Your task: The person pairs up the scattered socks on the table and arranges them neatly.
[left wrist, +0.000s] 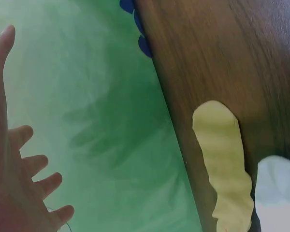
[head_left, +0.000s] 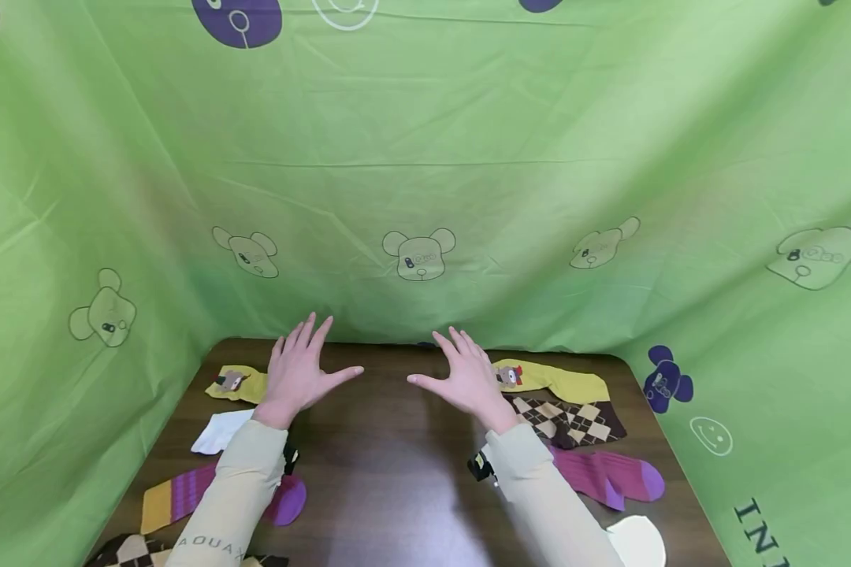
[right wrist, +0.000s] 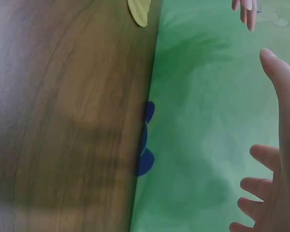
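Both hands are held out over the far part of the table with fingers and thumbs spread, holding nothing. In the head view my left hand (head_left: pixel 299 378) overlaps a yellow sock (head_left: pixel 237 383) with a bear face; a white sock (head_left: pixel 221 431) lies nearer, partly behind the sleeve. My right hand (head_left: pixel 470 378) is beside another yellow sock (head_left: pixel 563 379) and a brown argyle sock (head_left: pixel 574 421). The left wrist view shows the left hand (left wrist: pixel 14 169) away from the yellow sock (left wrist: pixel 224 159) and white sock (left wrist: pixel 280 193). The right hand (right wrist: pixel 275 179) fills the right edge of its view.
Purple striped socks lie at left (head_left: pixel 193 492) and right (head_left: pixel 603 476), partly under the forearms. A white sock (head_left: pixel 638 542) is at front right, an argyle sock (head_left: pixel 131 551) at front left. A green printed curtain (head_left: pixel 425 189) encloses the brown table (head_left: pixel 383 441).
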Motion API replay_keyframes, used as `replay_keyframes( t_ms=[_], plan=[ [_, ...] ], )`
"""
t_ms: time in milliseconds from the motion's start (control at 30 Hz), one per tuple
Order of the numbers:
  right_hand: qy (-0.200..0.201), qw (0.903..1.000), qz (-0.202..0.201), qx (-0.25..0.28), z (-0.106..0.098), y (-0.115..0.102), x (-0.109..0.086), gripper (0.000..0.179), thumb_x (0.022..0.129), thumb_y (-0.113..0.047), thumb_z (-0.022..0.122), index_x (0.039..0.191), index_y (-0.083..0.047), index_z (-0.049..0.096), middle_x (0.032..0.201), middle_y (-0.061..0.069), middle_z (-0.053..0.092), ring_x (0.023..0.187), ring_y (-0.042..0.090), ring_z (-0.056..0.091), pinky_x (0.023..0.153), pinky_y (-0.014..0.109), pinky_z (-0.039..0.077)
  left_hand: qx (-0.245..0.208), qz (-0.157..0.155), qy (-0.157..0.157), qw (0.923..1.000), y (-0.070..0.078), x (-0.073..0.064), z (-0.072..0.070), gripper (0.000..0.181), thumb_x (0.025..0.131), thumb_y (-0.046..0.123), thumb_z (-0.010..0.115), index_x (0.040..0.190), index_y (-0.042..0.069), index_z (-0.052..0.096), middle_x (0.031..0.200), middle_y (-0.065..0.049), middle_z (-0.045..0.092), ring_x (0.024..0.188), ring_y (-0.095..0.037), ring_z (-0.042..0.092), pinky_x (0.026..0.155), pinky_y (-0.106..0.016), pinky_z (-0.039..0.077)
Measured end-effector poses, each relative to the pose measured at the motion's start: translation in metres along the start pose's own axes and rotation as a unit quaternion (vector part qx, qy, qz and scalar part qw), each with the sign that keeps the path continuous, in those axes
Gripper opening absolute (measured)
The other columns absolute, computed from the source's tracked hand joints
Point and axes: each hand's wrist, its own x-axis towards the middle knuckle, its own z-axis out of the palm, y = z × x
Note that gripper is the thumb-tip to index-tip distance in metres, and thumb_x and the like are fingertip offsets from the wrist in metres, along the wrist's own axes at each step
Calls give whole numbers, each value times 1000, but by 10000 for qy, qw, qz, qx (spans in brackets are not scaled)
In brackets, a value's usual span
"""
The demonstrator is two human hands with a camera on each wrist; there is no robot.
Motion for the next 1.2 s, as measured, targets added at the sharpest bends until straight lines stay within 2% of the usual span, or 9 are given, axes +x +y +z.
replay_keyframes(
  t_ms=[267,533,733,1033,1200],
  plan=[
    [27,9998,-117,134,1,-10,10,102,80,-85,55,155,-16,43,161,14,35,147,37,28,115,58,26,-60,-96,69,9999,-14,-4,-9,117,74,92,52,160,16,31,164,-18,25,145,-43,27,113,-66,18],
    [-197,9994,-103,251,0,-25,20,97,81,-85,55,150,-17,51,155,9,45,142,29,39,112,48,34,-63,-231,69,9997,-29,-5,-22,115,77,89,54,160,13,32,161,-21,29,141,-46,33,110,-68,22],
    [-364,9983,-87,437,3,-32,29,94,81,-83,56,149,-18,53,150,3,50,139,26,43,109,46,39,-84,-408,12,9991,-43,-6,-28,112,78,87,55,158,10,34,159,-23,31,139,-48,34,108,-67,23],
    [-590,9951,-121,782,15,-43,42,86,85,-75,60,149,-18,52,147,2,53,138,23,44,109,41,38,-173,-536,-76,9984,-69,-7,-33,109,82,83,56,156,5,36,155,-27,35,136,-52,35,104,-70,26],
    [-693,9921,-296,1005,17,-52,48,81,88,-69,63,149,-16,52,148,4,52,138,24,44,111,40,36,-132,-611,-153,9979,-84,-7,-39,109,83,82,55,155,3,36,154,-28,37,135,-53,36,101,-72,29]
  ],
)
